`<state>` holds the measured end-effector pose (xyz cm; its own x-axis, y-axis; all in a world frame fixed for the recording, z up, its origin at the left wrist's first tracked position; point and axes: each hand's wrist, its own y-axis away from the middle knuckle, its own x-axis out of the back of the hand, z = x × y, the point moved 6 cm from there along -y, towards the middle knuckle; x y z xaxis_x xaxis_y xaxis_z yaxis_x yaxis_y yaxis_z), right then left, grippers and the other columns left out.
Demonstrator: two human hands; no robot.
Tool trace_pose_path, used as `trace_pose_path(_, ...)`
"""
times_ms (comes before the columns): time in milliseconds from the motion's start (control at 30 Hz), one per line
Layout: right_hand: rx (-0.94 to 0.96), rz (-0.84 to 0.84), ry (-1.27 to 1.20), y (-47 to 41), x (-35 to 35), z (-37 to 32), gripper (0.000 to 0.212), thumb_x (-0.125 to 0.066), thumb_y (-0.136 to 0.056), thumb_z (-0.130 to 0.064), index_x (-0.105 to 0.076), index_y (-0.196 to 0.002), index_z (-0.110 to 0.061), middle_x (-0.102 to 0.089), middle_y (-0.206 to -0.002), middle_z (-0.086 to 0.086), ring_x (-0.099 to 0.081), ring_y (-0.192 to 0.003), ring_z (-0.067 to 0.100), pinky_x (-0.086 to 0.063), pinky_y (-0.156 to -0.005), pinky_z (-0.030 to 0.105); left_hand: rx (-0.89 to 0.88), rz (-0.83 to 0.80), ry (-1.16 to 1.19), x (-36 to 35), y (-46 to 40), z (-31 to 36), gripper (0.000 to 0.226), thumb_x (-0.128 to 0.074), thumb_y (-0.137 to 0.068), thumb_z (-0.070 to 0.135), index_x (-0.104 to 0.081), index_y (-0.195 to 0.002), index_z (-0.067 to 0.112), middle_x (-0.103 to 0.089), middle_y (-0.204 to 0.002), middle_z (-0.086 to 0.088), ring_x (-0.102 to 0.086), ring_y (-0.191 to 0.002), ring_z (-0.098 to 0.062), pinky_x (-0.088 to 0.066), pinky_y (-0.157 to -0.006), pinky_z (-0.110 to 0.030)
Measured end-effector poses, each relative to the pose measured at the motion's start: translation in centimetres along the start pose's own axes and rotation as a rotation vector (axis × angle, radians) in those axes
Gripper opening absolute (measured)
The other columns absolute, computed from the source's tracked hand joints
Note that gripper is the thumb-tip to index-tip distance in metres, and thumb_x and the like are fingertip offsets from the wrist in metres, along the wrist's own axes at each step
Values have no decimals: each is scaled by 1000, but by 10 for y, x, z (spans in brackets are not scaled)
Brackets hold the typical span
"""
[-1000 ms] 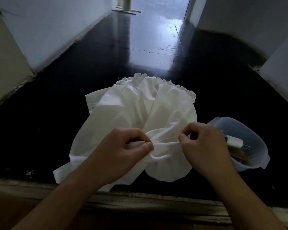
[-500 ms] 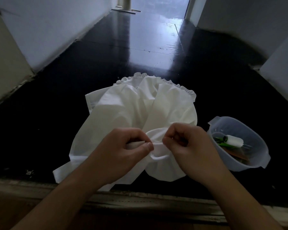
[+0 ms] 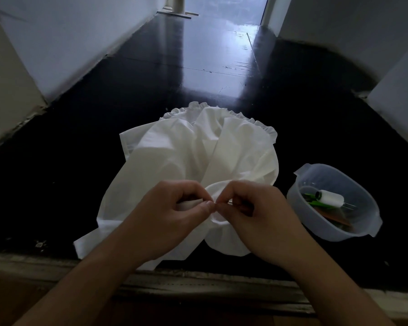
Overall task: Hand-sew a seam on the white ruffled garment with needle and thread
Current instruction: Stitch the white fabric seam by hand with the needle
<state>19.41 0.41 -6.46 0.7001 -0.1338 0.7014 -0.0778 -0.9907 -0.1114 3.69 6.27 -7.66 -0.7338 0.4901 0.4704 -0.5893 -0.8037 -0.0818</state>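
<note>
The white ruffled garment lies bunched on the dark floor, its ruffled edge at the far side. My left hand pinches a fold of the fabric between thumb and fingers. My right hand pinches a thin needle right beside the left thumb, its tip at the fold. The two hands almost touch. The thread is too fine to make out.
A translucent plastic tub stands on the floor to the right, holding a white thread spool and green-handled items. A worn wooden ledge runs along the near edge. Walls close in on both sides.
My right hand has moved left from the garment's right side until it meets the left hand at the pinched fold. The left hand has kept its grip and place.
</note>
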Motion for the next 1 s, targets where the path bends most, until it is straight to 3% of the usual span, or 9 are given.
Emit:
trace_pose_path(200,-51,156,-5,-1,13,10,26,-71,-87,-7,-64,-66,-21,-58,-60,-4,-52,-55,9,-40,-53,20,10,14,-8,1,0,-1,9,-76,-91,31,-78,-83,33,-73,-75,14,-70,-72,-6,-48,-63,-12)
trace_pose_path(433,-218,298,129,1,28,26,26,-67,-84,-9,-62,-61,-21,-58,-56,-5,-57,-62,6,-42,-54,13,35,41,11,6,1,-3,9,-76,-90,31,-79,-82,33,-76,-78,16,-72,-78,-3,-50,-69,-11)
trace_pose_path(500,-268,344,181,1,32,28,26,-67,-82,-12,-59,-58,-17,-56,-54,-3,-55,-58,11,-37,-49,17,33,43,5,7,1,-2,9,-75,-89,32,-79,-82,33,-76,-78,15,-73,-78,-4,-51,-69,-12)
trace_pose_path(567,-319,363,225,2,34,30,28,-67,-82,-14,-56,-56,-15,-55,-54,-1,-52,-53,13,-42,-53,29,33,41,8,7,1,-2,9,-75,-90,31,-79,-81,32,-76,-78,15,-73,-78,-5,-50,-68,-11)
trace_pose_path(633,-359,363,268,4,35,30,27,-67,-81,-15,-55,-57,-16,-56,-54,0,-53,-53,15,-46,-56,31,31,38,9,7,1,-2,10,-76,-90,30,-79,-81,32,-76,-78,15,-73,-78,-6,-50,-67,-10)
trace_pose_path(733,-388,338,308,4,35,30,23,-68,-80,-18,-57,-59,-15,-58,-57,1,-56,-56,18,-55,-59,39,26,30,10,7,1,-2,9,-76,-90,30,-80,-82,32,-76,-78,15,-73,-78,-5,-49,-67,-10)
trace_pose_path(867,-409,333,266,2,36,35,17,-67,-82,-16,-61,-66,-14,-61,-62,1,-58,-60,18,-55,-63,41,19,36,19,6,0,-3,9,-75,-89,32,-79,-81,32,-76,-78,14,-73,-78,-6,-51,-68,-11)
trace_pose_path(933,-441,361,181,4,39,38,4,-68,-84,-16,-64,-83,-18,-64,-68,-2,-60,-65,13,-52,-62,35,19,42,20,7,0,-4,9,-74,-89,32,-79,-81,32,-76,-78,14,-73,-78,-7,-52,-68,-13)
trace_pose_path(1000,-446,452,102,7,45,38,21,-68,-85,-11,-61,-102,-22,-62,-69,-3,-59,-63,6,-43,-55,19,23,46,14,7,0,-5,9,-74,-89,32,-79,-81,33,-76,-79,14,-74,-78,-8,-52,-67,-14)
